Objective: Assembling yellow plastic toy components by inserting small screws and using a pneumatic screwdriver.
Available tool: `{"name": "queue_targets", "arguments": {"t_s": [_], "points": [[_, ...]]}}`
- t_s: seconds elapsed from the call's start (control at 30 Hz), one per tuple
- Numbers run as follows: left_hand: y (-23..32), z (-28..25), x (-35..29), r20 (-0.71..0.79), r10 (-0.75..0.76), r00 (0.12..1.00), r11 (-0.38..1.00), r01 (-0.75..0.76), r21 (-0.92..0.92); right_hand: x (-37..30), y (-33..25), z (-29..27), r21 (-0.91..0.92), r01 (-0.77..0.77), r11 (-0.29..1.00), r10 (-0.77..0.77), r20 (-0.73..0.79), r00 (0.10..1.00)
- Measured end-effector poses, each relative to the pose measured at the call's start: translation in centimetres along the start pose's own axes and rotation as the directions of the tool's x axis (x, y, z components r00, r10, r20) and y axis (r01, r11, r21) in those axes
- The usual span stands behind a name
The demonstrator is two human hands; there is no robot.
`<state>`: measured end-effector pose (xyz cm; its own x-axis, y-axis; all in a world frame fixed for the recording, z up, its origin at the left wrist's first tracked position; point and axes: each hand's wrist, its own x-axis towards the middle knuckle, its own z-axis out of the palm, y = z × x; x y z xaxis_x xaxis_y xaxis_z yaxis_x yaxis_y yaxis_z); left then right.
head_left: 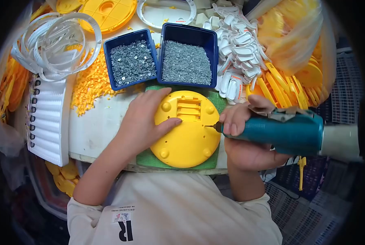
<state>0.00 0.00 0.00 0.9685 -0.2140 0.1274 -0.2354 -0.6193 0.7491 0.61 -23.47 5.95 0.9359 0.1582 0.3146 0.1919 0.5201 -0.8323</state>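
The yellow round cover point(188, 136) lies flat on a green mat point(143, 158) at the near edge of the white table point(96, 130), directly in front of the person. Its upper face shows a slotted rectangular recess and four raised bosses.

The left hand point(143, 118) rests flat and open on the cover's left side, fingers spread, the forefinger tip just left of the centre. It grips nothing; it presses down.

The right hand point(247, 134) is closed around a teal electric screwdriver point(284, 132), held level from the right. The thin bit meets the cover near its right rim. The screw itself, if any, is too small to make out. The tool's rear end blurs into the picture's edge.

Beyond the cover stand two blue trays of grey screws, the left tray point(131, 61) and the right tray point(186, 57), touching each other. Right of them lies a heap of white plastic clips point(235, 45); further right, yellow strips point(280, 87) partly under a clear bag point(292, 36) whose contents are indistinct. Left of the trays, small yellow bits point(90, 81) are scattered, with white rings point(55, 41) and a ribbed white panel point(47, 122) at the far left. A yellow disc point(107, 12) is cut off at the top edge.
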Motion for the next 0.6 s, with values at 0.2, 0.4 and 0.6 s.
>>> {"name": "queue_targets", "arguments": {"t_s": [0.2, 0.4, 0.6], "points": [[-0.1, 0.3, 0.6, -0.035, 0.030, 0.999, 0.999, -0.031, -0.010, -0.9, 1.9, -0.1, -0.141, 0.033, 0.989, -0.037, -0.028, 0.999], [-0.5, 0.2, 0.5, -0.021, 0.034, 0.999, 0.999, -0.034, -0.009, -1.0, 2.6, -0.5, -0.163, 0.008, 0.987, 0.000, 0.051, 0.999], [-0.6, 0.2, 0.3, -0.014, 0.026, 1.000, 1.000, -0.026, -0.001, -0.9, 2.3, -0.5, -0.266, -0.025, 0.964, 0.050, 0.087, 0.995]]}}
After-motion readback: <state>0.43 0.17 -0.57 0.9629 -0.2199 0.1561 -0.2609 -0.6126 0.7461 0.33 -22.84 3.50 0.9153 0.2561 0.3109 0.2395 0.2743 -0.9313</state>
